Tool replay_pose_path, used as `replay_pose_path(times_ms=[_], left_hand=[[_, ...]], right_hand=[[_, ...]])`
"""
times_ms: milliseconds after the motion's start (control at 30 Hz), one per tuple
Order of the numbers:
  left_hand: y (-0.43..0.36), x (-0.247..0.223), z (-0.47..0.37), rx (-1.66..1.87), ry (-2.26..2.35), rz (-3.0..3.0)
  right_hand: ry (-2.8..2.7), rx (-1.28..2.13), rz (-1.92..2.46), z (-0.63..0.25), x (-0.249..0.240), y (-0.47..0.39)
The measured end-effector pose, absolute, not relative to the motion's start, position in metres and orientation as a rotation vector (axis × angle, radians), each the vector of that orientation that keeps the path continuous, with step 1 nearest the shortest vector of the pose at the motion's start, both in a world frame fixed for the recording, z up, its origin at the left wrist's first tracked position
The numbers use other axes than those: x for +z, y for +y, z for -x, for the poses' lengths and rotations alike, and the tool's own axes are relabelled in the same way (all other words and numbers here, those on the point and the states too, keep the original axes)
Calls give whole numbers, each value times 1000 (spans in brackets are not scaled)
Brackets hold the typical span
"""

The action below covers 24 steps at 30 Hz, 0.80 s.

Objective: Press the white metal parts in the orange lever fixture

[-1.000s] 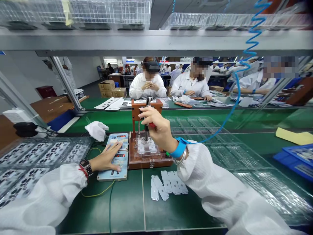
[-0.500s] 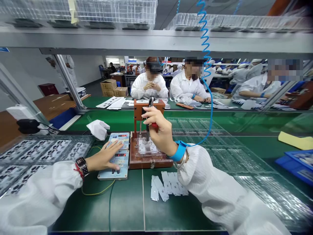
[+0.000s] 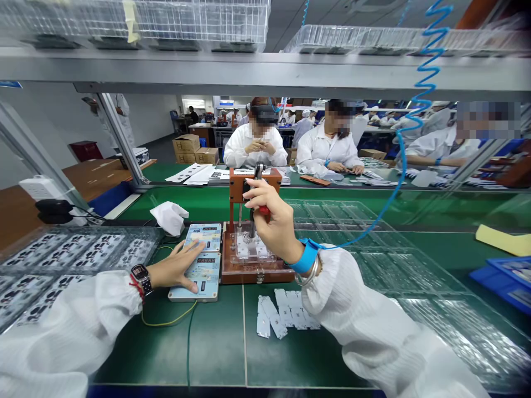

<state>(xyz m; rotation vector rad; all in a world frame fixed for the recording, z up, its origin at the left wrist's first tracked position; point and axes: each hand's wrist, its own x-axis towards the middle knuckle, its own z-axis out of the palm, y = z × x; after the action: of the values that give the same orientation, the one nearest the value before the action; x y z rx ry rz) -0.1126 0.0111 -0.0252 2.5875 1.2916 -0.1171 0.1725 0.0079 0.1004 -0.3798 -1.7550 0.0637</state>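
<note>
My left hand (image 3: 179,271) lies with fingers spread over two light-blue meter boxes (image 3: 212,283), its thumb near a small black switch on the nearer one. Their display windows look dark. Closed fingers of my right hand (image 3: 274,218) hold the red-tipped lever handle (image 3: 264,210) of a brown toggle-clamp test fixture (image 3: 244,273). Under the clamp, a clear plate covers small white boards (image 3: 243,247); part of this is hidden by my right hand. Several loose white circuit boards (image 3: 286,314) lie on the green bench in front of the fixture.
Trays of boards (image 3: 83,254) stand at left; clear plastic trays (image 3: 398,271) spread at right beside a blue bin (image 3: 504,282). A blue coiled cord (image 3: 423,99) runs to my right wrist strap. A shelf (image 3: 290,72) crosses overhead. Co-workers (image 3: 255,146) sit opposite.
Red digits on both meter boxes have gone dark. The coiled blue cord has swung to the right. Both hands keep nearly the same place; the view has shifted slightly.
</note>
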Motion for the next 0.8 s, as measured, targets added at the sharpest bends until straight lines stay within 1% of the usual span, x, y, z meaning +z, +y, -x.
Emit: replay_pose_path(times_ms=[133,267,400,467,567,633,700,800], left_hand=[[12,-12,109,-105,1298,-2661],[4,6,103,43,1290,-2722],[-12,28,88,276,1238,-2751],[-26,37,72,293,1165,-2778],[-52,41,42,224,996,-2792],[-71,33,19,201,868,-2771],[-86,18,-1,209,815,-2713],[-94,-10,-24,233,925,-2584]], right_hand=[[-1744,49,371,-171,99,8],[-1807,53,350,-178,104,8],[-2064,82,479,-194,113,-8],[-2082,65,583,-203,110,-24],[-1930,42,642,-218,88,-48],[-1895,110,652,-230,64,-61],[-2071,293,714,-244,38,-70],[-2511,624,871,-261,3,-77]])
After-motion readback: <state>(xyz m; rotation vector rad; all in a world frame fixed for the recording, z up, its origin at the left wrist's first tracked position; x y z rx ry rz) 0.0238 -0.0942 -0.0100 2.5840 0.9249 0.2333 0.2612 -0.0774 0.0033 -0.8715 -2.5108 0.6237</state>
